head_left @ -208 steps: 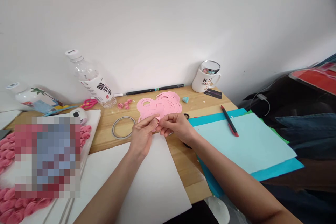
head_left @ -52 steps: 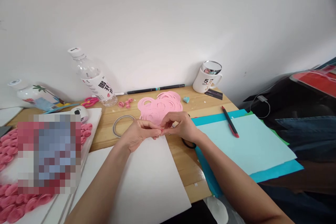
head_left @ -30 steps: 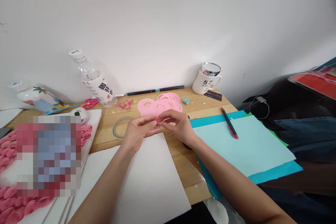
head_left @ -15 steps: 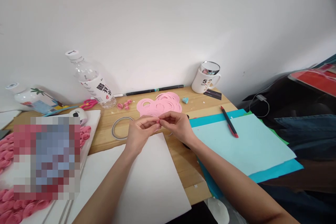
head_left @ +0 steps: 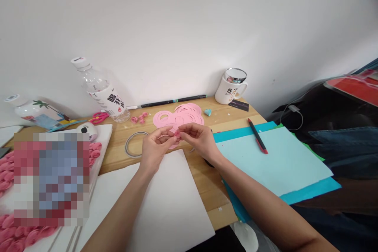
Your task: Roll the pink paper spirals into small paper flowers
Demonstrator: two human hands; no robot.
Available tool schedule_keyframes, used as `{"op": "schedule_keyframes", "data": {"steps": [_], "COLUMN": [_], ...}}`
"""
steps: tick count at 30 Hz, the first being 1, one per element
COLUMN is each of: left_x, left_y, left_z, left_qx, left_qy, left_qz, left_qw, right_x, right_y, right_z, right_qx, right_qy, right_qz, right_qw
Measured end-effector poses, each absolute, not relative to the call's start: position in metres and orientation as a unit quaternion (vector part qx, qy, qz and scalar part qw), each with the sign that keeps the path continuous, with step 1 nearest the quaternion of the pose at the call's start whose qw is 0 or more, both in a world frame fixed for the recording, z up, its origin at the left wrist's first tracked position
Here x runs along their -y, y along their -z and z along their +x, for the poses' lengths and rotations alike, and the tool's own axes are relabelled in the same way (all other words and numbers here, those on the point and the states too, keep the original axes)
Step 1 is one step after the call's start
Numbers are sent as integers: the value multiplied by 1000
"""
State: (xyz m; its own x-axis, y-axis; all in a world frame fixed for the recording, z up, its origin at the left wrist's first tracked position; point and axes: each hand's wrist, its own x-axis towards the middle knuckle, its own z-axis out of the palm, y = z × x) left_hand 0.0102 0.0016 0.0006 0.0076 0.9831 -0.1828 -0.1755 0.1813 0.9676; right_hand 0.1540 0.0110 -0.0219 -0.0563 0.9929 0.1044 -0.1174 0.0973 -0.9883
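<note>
Both the left hand (head_left: 154, 147) and right hand (head_left: 198, 140) pinch a small rolled pink paper rose (head_left: 177, 134) just above the wooden bench (head_left: 206, 181). It looks almost fully coiled; flat pink spiral-cut paper discs (head_left: 185, 115) behind lie unrolled.

Cut spirals (head_left: 189, 116) at centre, tape ring (head_left: 126, 146) to their left, bottle (head_left: 102, 92) behind-left, mug (head_left: 230, 88) behind-right, pen (head_left: 257, 137) on sheets (head_left: 283, 161) at right

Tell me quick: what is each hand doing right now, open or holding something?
Left hand: closed, pinching the small pink paper roll.
Right hand: closed, pinching the same roll from the other side.
</note>
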Motion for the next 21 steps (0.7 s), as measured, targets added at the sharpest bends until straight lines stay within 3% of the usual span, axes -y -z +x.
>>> {"op": "schedule_keyframes", "data": {"steps": [5, 13, 21], "left_x": [0, 3, 4], "left_y": [0, 3, 7], "left_z": [13, 17, 19], "left_qx": [-500, -492, -489], "left_qy": [-497, -510, -509], "left_qz": [411, 443, 480], "left_qw": [578, 550, 521], "right_x": [-10, -4, -5], "right_y": [24, 30, 29], "right_z": [154, 149, 147], "right_qx": [532, 625, 631], "right_qy": [-490, -307, -285], "right_qz": [-440, -468, -463], "right_qw": [533, 544, 554]}}
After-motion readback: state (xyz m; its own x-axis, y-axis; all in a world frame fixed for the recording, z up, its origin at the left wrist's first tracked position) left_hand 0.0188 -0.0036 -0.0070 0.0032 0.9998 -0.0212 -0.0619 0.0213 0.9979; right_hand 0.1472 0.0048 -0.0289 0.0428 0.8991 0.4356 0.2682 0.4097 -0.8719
